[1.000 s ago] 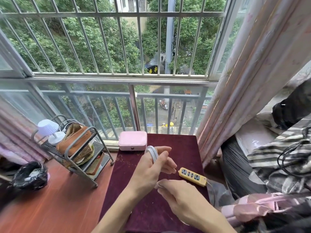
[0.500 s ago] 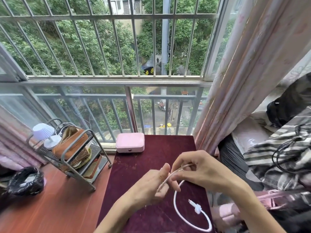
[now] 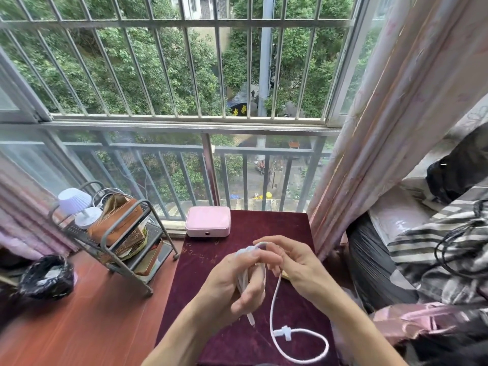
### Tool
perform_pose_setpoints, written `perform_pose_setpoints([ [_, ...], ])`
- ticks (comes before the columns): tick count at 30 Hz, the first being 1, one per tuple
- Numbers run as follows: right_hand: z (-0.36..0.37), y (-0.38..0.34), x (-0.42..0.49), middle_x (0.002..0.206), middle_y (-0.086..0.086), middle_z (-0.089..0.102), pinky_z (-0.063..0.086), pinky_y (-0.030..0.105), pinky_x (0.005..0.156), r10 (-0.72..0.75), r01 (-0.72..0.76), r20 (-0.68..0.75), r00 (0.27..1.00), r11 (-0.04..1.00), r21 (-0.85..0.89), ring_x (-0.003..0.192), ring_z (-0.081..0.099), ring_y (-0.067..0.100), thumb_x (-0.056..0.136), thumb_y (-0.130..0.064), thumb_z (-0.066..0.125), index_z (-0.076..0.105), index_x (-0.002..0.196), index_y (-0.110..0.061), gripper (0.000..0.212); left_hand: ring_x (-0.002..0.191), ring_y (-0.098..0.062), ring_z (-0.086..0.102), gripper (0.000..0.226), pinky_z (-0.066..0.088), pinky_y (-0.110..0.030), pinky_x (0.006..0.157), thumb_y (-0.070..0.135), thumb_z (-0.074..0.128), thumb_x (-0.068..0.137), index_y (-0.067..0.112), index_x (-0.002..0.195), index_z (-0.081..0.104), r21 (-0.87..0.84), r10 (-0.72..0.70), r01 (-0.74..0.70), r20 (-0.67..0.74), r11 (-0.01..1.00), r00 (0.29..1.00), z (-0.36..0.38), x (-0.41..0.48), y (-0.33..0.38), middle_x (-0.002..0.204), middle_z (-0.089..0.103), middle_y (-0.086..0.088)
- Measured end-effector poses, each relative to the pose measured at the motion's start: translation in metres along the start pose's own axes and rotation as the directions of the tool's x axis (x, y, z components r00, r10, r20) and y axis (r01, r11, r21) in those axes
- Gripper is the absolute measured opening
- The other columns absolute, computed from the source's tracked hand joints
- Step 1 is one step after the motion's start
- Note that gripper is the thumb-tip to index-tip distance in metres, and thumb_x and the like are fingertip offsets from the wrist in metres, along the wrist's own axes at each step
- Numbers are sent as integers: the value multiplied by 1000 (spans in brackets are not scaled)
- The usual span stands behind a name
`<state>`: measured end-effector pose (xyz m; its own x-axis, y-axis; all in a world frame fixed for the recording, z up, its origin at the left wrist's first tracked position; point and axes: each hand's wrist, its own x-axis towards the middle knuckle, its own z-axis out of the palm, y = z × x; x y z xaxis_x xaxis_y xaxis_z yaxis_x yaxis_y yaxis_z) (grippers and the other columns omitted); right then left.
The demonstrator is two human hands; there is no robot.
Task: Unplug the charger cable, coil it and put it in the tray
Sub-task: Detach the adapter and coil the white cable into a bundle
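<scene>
**Both hands winding the white charger cable above the red table**

The left hand (image 3: 232, 283) is gripping a bundle of loops of the charger cable (image 3: 275, 297), with its fingers curled round them and one plug end poking out below the palm. The right hand (image 3: 293, 262) is pinching the same cable between thumb and fingertips just above the left hand's knuckles, with its wrist coming in from the right. From there the loose length is hanging down to the table and lying in one open loop near the front edge, with a small white clip (image 3: 284, 332) on it.

Pale marks like handwriting are showing on the dark red velvet cloth (image 3: 237, 228) just beyond the hands, but they are too faint to read. Outside the window a dark sign (image 3: 239, 110) is carrying yellow characters too small to make out.

The cloth is covering a narrow table that is standing against the barred window (image 3: 158, 75). A closed pink box (image 3: 207, 221) is sitting at the table's far edge. To the left, a metal rack (image 3: 105, 249) is standing on the reddish wooden floor, holding a small white lamp (image 3: 76, 204) and a brown bag (image 3: 116, 223), with a black bin bag (image 3: 46, 277) near it. A pink curtain (image 3: 396, 128) is hanging on the right, beside striped fabric (image 3: 427, 244).
</scene>
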<state>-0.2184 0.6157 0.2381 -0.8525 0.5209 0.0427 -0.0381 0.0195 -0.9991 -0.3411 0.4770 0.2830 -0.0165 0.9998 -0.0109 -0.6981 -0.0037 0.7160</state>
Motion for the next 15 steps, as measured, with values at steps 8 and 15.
perform_pose_setpoints([
  [8,36,25,-14,60,-12,69,50,26,57,257,-232,92,962,947,-222,53,57,1,105,-39,42,71,84,-42,36,43,-16,61,46,58,-33,50,28,70,96,2,133,62,157,99,-68,-194,985,976,-18,11,-9,72,70,-15],
  [15,31,2,-28,64,-14,60,41,25,58,307,-114,174,936,729,-675,58,54,3,109,-41,43,53,75,-47,35,89,-30,79,58,61,-25,68,36,63,95,15,146,45,344,161,-18,-394,939,905,-24,17,-18,107,78,-23],
])
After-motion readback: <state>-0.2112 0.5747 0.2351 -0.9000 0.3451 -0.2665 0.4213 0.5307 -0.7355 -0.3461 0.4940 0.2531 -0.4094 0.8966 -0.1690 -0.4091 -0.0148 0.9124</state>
